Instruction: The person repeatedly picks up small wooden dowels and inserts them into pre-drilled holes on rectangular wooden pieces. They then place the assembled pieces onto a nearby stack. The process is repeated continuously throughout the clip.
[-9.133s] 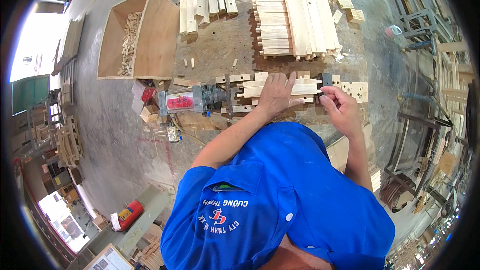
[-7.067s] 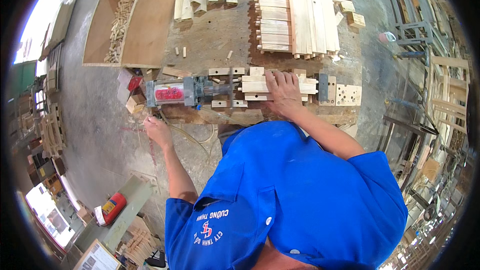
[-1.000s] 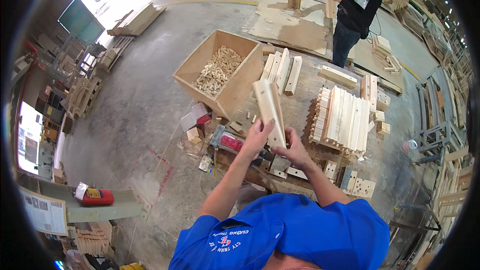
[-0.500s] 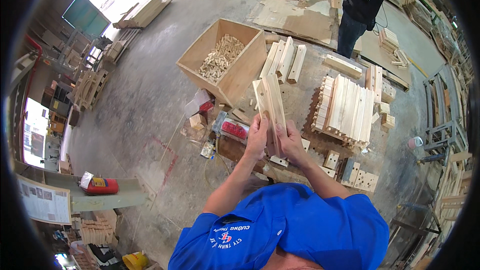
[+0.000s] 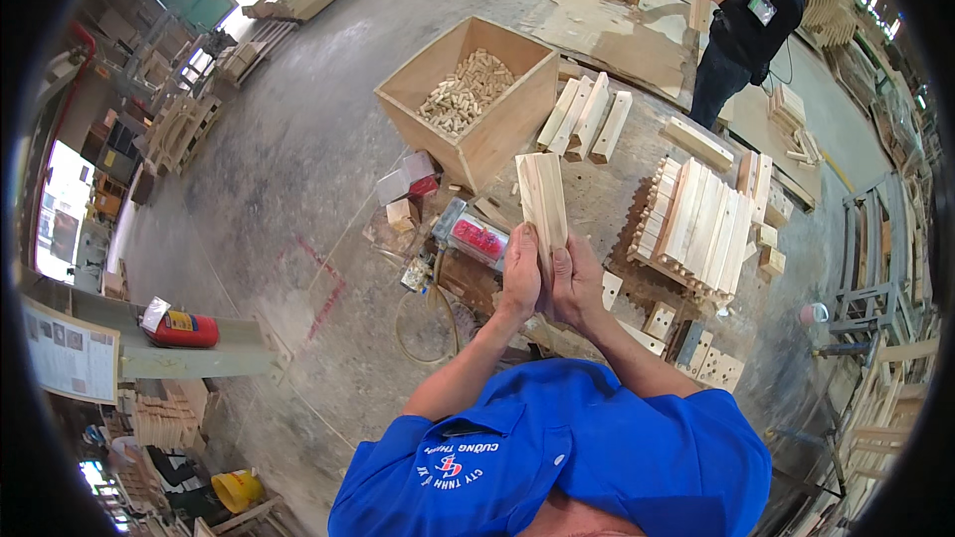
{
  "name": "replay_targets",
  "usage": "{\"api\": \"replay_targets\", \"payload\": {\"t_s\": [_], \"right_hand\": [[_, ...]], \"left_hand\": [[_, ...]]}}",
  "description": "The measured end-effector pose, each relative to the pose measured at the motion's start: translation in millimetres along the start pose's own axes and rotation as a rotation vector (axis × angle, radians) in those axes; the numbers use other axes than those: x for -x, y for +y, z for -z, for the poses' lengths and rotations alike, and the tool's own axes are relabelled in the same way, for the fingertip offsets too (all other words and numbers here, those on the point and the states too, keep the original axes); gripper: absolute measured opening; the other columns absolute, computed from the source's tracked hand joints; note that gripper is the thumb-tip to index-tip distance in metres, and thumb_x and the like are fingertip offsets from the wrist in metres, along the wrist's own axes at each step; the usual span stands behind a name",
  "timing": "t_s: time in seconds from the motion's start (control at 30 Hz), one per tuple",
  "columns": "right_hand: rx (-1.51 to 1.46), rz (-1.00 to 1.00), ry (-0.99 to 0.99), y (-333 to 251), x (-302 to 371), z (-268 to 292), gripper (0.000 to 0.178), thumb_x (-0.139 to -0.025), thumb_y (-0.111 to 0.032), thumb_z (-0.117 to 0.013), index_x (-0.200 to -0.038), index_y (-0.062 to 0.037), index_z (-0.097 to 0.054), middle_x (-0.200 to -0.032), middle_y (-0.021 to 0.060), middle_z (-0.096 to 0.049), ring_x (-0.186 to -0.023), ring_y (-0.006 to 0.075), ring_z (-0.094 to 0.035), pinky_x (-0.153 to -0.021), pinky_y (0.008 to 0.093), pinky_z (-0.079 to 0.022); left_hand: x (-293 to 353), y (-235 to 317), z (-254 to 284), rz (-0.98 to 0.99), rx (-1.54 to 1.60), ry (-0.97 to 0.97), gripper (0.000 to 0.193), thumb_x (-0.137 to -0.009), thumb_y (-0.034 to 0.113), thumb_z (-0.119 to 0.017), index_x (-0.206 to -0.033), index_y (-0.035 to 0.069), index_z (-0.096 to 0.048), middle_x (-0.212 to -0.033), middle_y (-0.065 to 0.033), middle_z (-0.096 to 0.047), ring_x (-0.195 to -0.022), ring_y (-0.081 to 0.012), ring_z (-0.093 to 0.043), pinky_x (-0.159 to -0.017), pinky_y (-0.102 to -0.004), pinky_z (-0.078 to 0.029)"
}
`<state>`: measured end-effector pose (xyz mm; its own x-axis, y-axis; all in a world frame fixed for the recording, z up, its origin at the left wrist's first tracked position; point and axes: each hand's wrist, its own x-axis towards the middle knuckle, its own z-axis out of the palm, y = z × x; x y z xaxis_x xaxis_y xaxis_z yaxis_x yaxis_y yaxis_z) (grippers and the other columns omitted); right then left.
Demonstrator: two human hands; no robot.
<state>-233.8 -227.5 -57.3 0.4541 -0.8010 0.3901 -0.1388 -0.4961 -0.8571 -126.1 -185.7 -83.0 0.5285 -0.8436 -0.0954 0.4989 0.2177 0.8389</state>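
Note:
Pale wooden bars point(image 5: 541, 201), pressed side by side, stand up between my hands in front of my chest. My left hand point(image 5: 520, 273) closes on their left side, and my right hand point(image 5: 578, 283) grips the right side with its thumb along the wood. The lower ends are hidden by my hands. Just beyond them several similar bars point(image 5: 587, 119) lie on the worktable point(image 5: 637, 129). To the right is a stack of bars point(image 5: 701, 224) with dowels sticking out of the ends.
A plywood box point(image 5: 487, 154) of wooden dowels point(image 5: 466, 89) stands beyond my left hand. Nearer is a device with a red tray point(image 5: 477, 237). Drilled blocks point(image 5: 718, 368) lie at the table's near right. A co-worker point(image 5: 741, 30) stands at the far right; a fire extinguisher point(image 5: 184, 329) is left.
The bars in my hands, spread apart at the top before, are now together and turned a little. My view has shifted, so the surroundings sit slightly differently in the picture.

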Motion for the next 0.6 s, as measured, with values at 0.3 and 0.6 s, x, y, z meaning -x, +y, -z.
{"api": "replay_targets", "payload": {"t_s": [0.3,0.6], "right_hand": [[-0.070,-0.204,-0.010,-2,6,-2,0.039,-0.114,-0.031,-0.055,-0.137,-0.0015,-0.064,-0.102,0.0143,-0.067,-0.093,0.0271,-0.066,-0.084,0.0392,-0.053],[0.130,0.006,-0.055,-6,8,-14,0.037,-0.114,-0.023,-0.052,-0.143,-0.0030,-0.062,-0.117,0.0204,-0.069,-0.109,0.0349,-0.070,-0.094,0.0456,-0.054]], "left_hand": [[12,9,10,-0.072,-0.025,0.017,0.040,-0.122,0.035,-0.039,-0.137,0.003,-0.058,-0.123,-0.0063,-0.067,-0.111,-0.0137,-0.063,-0.101,-0.0324,-0.053],[21,25,6,-0.083,-0.046,-0.016,0.046,-0.118,0.022,-0.053,-0.159,0.001,-0.048,-0.137,-0.0073,-0.066,-0.123,-0.0125,-0.060,-0.110,-0.0301,-0.048]]}}
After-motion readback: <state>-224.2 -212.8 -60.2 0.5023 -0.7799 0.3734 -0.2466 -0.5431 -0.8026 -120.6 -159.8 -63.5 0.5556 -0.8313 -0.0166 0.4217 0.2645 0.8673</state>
